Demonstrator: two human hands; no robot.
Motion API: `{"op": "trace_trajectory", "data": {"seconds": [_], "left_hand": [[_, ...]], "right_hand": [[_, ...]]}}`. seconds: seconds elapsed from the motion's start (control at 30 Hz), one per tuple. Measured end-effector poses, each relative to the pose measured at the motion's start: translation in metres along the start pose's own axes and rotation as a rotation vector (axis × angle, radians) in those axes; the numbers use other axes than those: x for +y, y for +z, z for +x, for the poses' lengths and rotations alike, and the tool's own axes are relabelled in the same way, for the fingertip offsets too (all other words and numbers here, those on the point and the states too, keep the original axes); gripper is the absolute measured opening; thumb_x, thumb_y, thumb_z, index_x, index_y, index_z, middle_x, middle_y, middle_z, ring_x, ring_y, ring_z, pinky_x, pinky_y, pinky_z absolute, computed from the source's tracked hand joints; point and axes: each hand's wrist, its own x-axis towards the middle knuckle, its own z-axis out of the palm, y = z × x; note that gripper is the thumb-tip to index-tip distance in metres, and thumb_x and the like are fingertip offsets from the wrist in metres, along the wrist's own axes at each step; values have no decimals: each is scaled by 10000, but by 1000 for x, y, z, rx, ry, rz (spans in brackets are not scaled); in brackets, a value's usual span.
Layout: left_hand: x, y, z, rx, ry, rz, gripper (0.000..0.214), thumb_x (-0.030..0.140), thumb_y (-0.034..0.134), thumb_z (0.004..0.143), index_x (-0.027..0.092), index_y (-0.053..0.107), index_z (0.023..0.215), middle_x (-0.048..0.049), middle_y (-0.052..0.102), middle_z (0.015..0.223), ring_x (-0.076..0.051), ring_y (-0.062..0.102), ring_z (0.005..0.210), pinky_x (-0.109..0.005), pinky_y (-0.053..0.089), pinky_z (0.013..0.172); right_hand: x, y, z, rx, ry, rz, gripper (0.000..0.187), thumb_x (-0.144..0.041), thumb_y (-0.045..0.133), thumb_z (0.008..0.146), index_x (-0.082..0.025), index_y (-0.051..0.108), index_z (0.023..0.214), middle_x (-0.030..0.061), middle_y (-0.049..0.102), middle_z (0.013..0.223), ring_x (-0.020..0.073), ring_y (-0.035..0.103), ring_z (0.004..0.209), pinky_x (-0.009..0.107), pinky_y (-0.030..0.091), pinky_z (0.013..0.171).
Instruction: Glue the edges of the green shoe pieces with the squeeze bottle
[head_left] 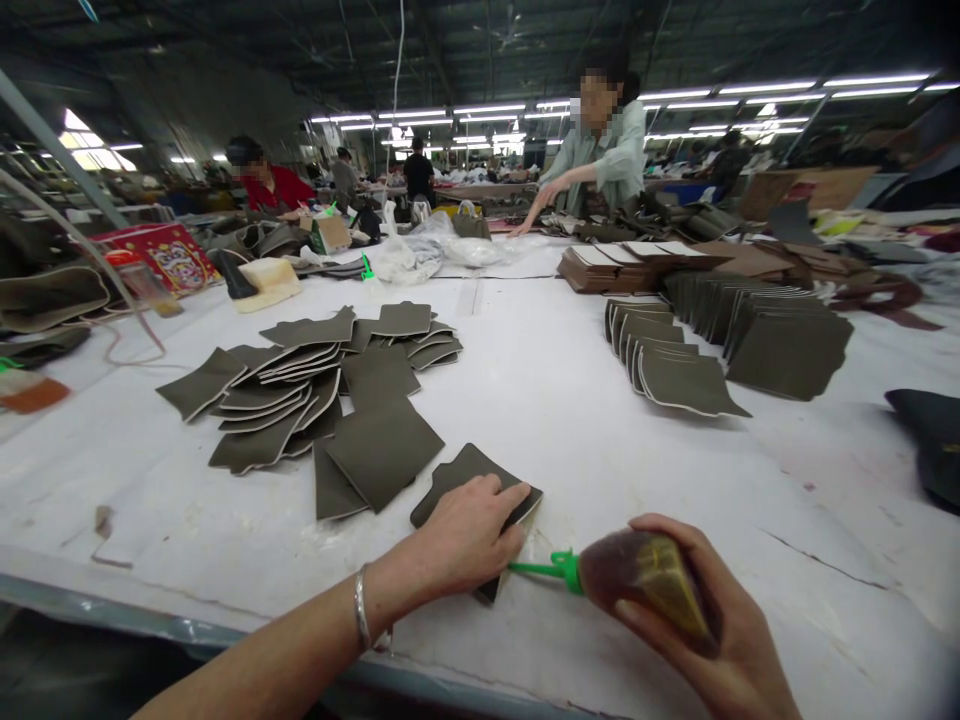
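My left hand (469, 530) lies on a dark olive cut piece (469, 475) at the near edge of the white table (570, 400), fingers curled and pressing it down. My right hand (697, 620) is wrapped round a squeeze bottle (645, 580) of brownish liquid with a green nozzle (547, 570). The nozzle tip points at the piece's near edge, under my left fingers. A loose spread of the same olive pieces (315, 400) lies to the left of my left hand.
Neat overlapping rows of olive pieces (675, 365) and stacks of brown pieces (637, 265) sit at the far right. A person in a pale green shirt (600, 150) works across the table. A red box (161, 255) and plastic bags (420, 255) lie further back.
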Motion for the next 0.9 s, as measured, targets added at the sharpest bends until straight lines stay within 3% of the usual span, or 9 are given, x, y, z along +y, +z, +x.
{"op": "trace_trajectory", "data": {"seconds": [0.1,0.27,0.43,0.6,0.8,0.9], "left_hand": [[0,0,0,10,26,1,472,257,415,895,225,504,1358,-83,616,1015,-264,600,953,-392,495,843],[0,0,0,17,38,18,448,256,395,905,231,530,1332,-76,616,977,-259,599,917,-390,499,813],[-2,0,1,20,52,17,462,249,403,903,231,510,1352,-73,619,985,-254,598,934,-376,494,822],[-2,0,1,10,46,19,446,250,394,910,230,521,1337,-70,619,985,-243,598,929,-364,492,823],[-1,1,1,13,34,16,458,260,406,909,221,499,1356,-73,618,1007,-253,595,951,-373,491,830],[-2,1,2,14,39,19,448,268,402,915,234,504,1350,-66,617,1001,-248,594,944,-368,489,829]], "right_hand": [[3,0,1,-59,-65,-4,404,-416,688,825,-290,505,1163,-19,581,1046,174,598,875,219,474,748],[6,-5,10,92,19,-74,406,-451,688,825,-274,521,1150,-5,558,1078,186,565,928,240,444,834],[9,-5,7,-109,-116,-52,414,-412,682,845,-284,487,1187,-7,587,1054,170,612,867,211,491,723],[6,-5,10,65,2,-88,410,-458,677,841,-266,515,1165,9,563,1086,195,581,931,251,462,834],[11,-5,4,-150,-169,-64,420,-402,663,868,-279,464,1218,-2,597,1053,160,633,873,180,510,720],[19,-8,10,-29,-121,-109,418,-428,680,850,-269,498,1191,6,588,1057,173,616,874,209,501,754]]}}
